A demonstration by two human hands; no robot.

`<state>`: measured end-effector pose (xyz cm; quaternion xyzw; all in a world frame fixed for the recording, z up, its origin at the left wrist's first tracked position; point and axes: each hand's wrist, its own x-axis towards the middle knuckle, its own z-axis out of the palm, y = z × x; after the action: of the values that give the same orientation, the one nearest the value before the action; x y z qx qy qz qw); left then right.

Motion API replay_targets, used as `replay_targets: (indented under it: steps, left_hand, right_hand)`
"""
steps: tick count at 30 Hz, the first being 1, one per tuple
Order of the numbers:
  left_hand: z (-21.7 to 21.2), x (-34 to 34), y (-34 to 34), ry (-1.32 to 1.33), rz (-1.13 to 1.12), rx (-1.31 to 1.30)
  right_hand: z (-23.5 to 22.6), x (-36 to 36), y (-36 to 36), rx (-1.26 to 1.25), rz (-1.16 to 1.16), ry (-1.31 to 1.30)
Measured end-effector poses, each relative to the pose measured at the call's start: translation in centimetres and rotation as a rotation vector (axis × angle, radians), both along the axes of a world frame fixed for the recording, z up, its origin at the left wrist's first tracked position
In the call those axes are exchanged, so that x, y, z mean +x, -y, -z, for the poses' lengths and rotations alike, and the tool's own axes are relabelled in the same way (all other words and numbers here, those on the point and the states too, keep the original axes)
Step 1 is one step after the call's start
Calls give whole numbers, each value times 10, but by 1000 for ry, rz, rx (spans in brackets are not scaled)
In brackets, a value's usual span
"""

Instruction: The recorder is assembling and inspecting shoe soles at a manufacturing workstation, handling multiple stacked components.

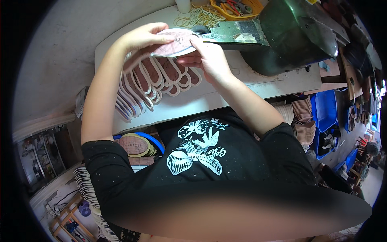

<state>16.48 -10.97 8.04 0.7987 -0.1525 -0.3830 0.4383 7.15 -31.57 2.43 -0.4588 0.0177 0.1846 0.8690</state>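
Hands: two, both yours, both engaged. Your left hand gripped the near-left end of one sole piece, its thumb lying across the upper face. Your right hand pinched the opposite edge, thumb on top, other fingers curled beneath. The piece was up above the table, just beside the tip of the machine arm.

Counts: one green machine; one yellow basket of tools; one tangle of yellowish bands; one whitish cup, cut off by the upper edge. Sole pieces on the table: more than a dozen, overlapping too much for you to have an exact figure. Blue bins at right, near the table: two. One blue tub lay below the table edge, beside a stack of soles, number not readable.

Appearance of the held piece: rounded outline, pinkish, finely textured face with dark marks, pale rim. A blurred pinkish strip showed under your left hand; whether it belonged to the same piece could not be told.
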Motion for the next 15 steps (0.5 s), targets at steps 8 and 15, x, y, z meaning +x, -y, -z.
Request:
replay_targets:
  steps: [8,15]
  left_hand:
    - [9,-33,8,3,-102,12]
    - [-8,-63,33,-84,-325,107]
  right_hand:
    - [0,1,3,-10,23,-27]
    - [-7,1,9,-89,-38,-31]
